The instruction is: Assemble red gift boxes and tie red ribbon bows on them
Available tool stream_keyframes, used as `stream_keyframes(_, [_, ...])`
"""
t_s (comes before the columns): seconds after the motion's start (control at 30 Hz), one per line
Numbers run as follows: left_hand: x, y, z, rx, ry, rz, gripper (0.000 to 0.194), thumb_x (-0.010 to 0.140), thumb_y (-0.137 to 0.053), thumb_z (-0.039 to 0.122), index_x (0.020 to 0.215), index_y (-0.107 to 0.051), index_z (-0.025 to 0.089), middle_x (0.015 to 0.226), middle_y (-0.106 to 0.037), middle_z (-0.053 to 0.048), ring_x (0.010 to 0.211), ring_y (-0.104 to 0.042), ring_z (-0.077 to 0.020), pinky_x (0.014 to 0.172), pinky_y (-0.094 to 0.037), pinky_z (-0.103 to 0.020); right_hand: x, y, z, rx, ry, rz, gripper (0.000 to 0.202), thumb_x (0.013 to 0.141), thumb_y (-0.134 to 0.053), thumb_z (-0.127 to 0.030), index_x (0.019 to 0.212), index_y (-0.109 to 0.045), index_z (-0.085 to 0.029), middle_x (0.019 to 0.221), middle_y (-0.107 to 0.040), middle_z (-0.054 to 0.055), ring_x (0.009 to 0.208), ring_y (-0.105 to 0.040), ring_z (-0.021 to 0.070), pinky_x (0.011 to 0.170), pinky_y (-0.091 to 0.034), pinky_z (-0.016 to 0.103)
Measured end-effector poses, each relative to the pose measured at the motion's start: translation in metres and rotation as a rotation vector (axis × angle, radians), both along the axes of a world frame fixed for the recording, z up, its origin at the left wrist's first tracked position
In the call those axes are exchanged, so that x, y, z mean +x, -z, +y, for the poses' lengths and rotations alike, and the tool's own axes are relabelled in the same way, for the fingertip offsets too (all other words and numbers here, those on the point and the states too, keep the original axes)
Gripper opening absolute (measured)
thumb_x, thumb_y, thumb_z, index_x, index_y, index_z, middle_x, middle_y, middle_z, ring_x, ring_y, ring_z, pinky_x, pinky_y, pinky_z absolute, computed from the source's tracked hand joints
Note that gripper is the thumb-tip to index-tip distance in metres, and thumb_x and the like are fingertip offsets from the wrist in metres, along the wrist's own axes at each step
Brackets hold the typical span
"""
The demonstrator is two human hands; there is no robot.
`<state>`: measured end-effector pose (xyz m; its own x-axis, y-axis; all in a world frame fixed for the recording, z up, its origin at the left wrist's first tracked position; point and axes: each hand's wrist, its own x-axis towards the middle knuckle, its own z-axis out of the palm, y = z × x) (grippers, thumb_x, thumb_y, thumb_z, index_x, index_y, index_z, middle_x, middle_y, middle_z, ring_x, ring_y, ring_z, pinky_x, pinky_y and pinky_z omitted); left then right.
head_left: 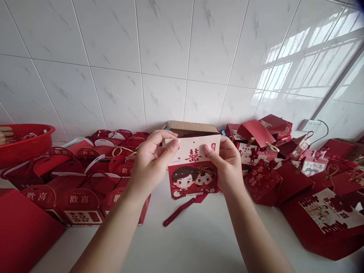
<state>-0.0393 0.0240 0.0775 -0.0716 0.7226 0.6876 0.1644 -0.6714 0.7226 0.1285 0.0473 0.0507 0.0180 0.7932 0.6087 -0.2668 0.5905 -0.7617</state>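
Held up between both hands is a red and white gift box (193, 182) printed with a cartoon couple and a red double-happiness character. My left hand (155, 155) pinches its upper left edge between thumb and fingers. At the upper right edge my right hand (227, 161) grips it, thumb on the front and fingers behind. The box looks rather flat, but its back is hidden. Below it on the white table (199, 242) lies a dark red strip (179, 212) with a small hole near its end.
Rows of red gift boxes (82, 197) with cord handles stand at left, beside a red basin (25, 144) with another person's hand at its edge. More red boxes (313, 182) crowd the right. A cardboard carton (190, 126) stands behind, against the tiled wall.
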Motion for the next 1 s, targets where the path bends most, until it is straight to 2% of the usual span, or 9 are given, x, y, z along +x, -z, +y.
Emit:
stream_keyframes(0.07, [0.005,0.003,0.001,-0.014,0.037,-0.069,0.013,0.086,-0.060,0.035,0.083,-0.062,0.022,0.085,-0.061,-0.004,0.074,-0.057,-0.0163,0.058,-0.047,-0.026,-0.001,-0.001,-0.003,-0.028,-0.028,0.013,0.021,0.079,-0.069,-0.035,0.087,-0.054,-0.022,0.084,-0.065,0.000,0.071,-0.062,0.0133,0.067,-0.055,0.027])
stream_keyframes(0.2, [0.013,0.010,0.001,-0.050,0.111,-0.174,0.016,0.086,-0.061,0.038,0.081,-0.057,0.023,0.068,-0.056,0.001,0.058,-0.054,-0.0133,0.053,-0.045,-0.025,-0.001,-0.002,-0.008,-0.091,-0.062,0.037,0.025,0.079,-0.070,-0.036,0.086,-0.050,-0.022,0.083,-0.062,0.000,0.069,-0.061,0.0131,0.067,-0.054,0.027])
stream_keyframes(0.37, [0.013,0.010,0.001,-0.016,0.045,-0.139,0.014,0.080,-0.069,0.033,0.086,-0.065,0.021,0.074,-0.064,0.000,0.067,-0.060,-0.0143,0.060,-0.049,-0.025,-0.004,-0.003,-0.010,-0.100,-0.112,0.022,0.022,0.081,-0.067,-0.036,0.088,-0.050,-0.022,0.086,-0.063,0.000,0.073,-0.063,0.0137,0.071,-0.055,0.028])
stream_keyframes(0.53, [-0.017,-0.004,0.006,0.110,-0.099,-0.336,0.008,0.075,-0.073,0.021,0.080,-0.070,0.016,0.073,-0.067,-0.001,0.065,-0.061,-0.0123,0.060,-0.051,-0.024,-0.002,0.002,0.006,-0.014,0.075,-0.063,0.024,0.089,-0.055,-0.038,0.106,-0.055,-0.022,0.107,-0.063,0.004,0.094,-0.062,0.0141,0.080,-0.052,0.025])
stream_keyframes(0.63, [-0.041,-0.014,0.006,0.262,-0.251,-0.457,0.010,0.068,-0.075,0.016,0.076,-0.069,0.013,0.067,-0.065,0.000,0.058,-0.057,-0.0106,0.056,-0.048,-0.024,0.000,0.014,0.022,0.004,0.097,-0.436,0.019,0.091,-0.051,-0.034,0.100,-0.060,-0.019,0.100,-0.066,0.005,0.091,-0.062,0.0150,0.078,-0.051,0.026])
stream_keyframes(0.73, [-0.054,-0.019,0.004,0.361,-0.355,-0.446,0.013,0.066,-0.074,0.017,0.076,-0.069,0.012,0.062,-0.060,0.002,0.055,-0.054,-0.0101,0.058,-0.048,-0.026,-0.007,0.037,0.036,-0.010,-0.064,-1.051,0.020,0.090,-0.049,-0.024,0.100,-0.066,-0.019,0.099,-0.068,0.005,0.088,-0.063,0.0165,0.077,-0.050,0.027])
stream_keyframes(0.8, [-0.055,-0.020,0.002,0.370,-0.380,-0.417,0.013,0.066,-0.074,0.018,0.076,-0.068,0.012,0.060,-0.058,0.003,0.055,-0.054,-0.0102,0.059,-0.048,-0.027,-0.016,0.056,0.044,-0.025,-0.174,-1.317,0.019,0.083,-0.058,-0.018,0.098,-0.070,-0.020,0.097,-0.070,0.005,0.088,-0.064,0.0188,0.075,-0.048,0.027])
stream_keyframes(0.9, [-0.050,-0.020,-0.001,0.371,-0.361,-0.419,0.011,0.065,-0.074,0.016,0.073,-0.068,0.012,0.061,-0.059,0.003,0.057,-0.056,-0.0098,0.057,-0.048,-0.024,-0.031,0.081,0.052,-0.058,-0.247,-1.466,0.024,0.074,-0.069,-0.015,0.096,-0.073,-0.021,0.094,-0.071,0.006,0.090,-0.064,0.0225,0.070,-0.046,0.027])
stream_keyframes(1.0, [-0.044,-0.020,-0.003,0.377,-0.337,-0.429,0.010,0.065,-0.074,0.014,0.073,-0.068,0.012,0.064,-0.062,0.002,0.058,-0.056,-0.0088,0.056,-0.048,-0.022,-0.039,0.097,0.057,-0.073,-0.248,-1.545,0.027,0.077,-0.067,-0.016,0.103,-0.072,-0.022,0.101,-0.069,0.007,0.091,-0.062,0.0220,0.064,-0.041,0.024])
